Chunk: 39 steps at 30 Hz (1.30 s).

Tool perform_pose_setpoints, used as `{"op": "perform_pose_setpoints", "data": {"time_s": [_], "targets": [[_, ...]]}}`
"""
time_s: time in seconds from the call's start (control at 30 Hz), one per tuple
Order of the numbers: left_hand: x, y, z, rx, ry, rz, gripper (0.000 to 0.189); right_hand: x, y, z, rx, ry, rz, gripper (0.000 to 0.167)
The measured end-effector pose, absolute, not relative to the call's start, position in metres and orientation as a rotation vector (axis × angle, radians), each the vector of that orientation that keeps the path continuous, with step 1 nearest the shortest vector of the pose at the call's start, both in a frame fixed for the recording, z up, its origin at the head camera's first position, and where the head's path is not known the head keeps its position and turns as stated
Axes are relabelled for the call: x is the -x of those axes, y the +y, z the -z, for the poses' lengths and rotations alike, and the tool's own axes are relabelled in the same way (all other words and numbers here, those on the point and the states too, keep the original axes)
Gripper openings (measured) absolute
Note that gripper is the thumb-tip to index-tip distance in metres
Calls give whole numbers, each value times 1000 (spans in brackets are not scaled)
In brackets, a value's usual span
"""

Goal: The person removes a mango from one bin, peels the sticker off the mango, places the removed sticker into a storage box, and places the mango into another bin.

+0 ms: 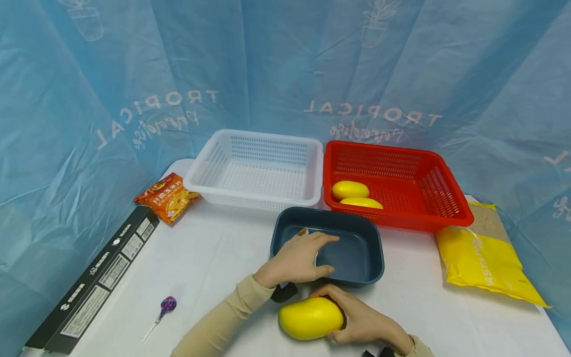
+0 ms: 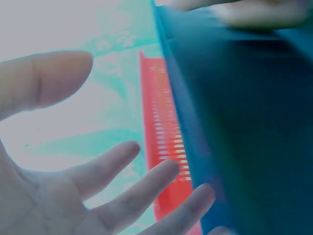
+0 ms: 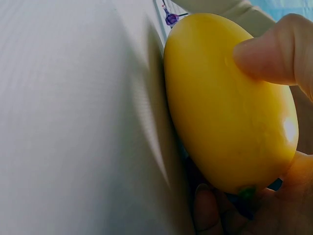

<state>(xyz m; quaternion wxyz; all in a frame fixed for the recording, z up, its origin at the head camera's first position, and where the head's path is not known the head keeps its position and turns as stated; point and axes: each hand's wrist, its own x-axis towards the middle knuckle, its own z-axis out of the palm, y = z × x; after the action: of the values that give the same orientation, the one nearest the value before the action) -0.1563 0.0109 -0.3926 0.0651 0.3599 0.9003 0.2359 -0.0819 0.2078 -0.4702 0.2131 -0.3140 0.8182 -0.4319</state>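
My right hand [image 1: 357,317] grips a yellow mango [image 1: 308,318] just in front of the dark blue basin [image 1: 379,263]. In the right wrist view the thumb presses on the side of the mango [image 3: 225,107], and its small green stem end faces the palm, low over the white cloth. My left hand [image 1: 296,258] reaches over the left part of the basin with its fingers spread and loosely bent, holding nothing. Under it a small brown-and-white item [image 1: 303,231] shows in the basin, mostly hidden by the hand.
Behind the basin stand a white basket [image 1: 254,202] and a red basket [image 1: 424,223] with two yellow mangoes [image 1: 350,190]. An orange snack packet [image 1: 168,197], a long black box [image 1: 95,277] and a lollipop [image 1: 167,304] lie left. A yellow pasta bag [image 1: 486,258] lies right.
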Motion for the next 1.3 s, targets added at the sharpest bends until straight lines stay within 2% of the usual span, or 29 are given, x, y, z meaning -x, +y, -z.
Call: {"op": "perform_pose_setpoints", "data": {"time_s": [0.3, 0.67, 0.97, 1.3], "targets": [[168, 30, 379, -909, 2752, -1055, 67, 82, 208, 470, 819, 2237, 1186, 66], [187, 44, 381, -767, 2706, -1291, 78, 83, 209, 469, 843, 2251, 1191, 66], [201, 62, 380, -659, 2686, -1305, 84, 84, 209, 471, 922, 2263, 1209, 66], [220, 80, 378, -537, 2684, -1300, 85, 84, 209, 471, 872, 2243, 1197, 67]]}}
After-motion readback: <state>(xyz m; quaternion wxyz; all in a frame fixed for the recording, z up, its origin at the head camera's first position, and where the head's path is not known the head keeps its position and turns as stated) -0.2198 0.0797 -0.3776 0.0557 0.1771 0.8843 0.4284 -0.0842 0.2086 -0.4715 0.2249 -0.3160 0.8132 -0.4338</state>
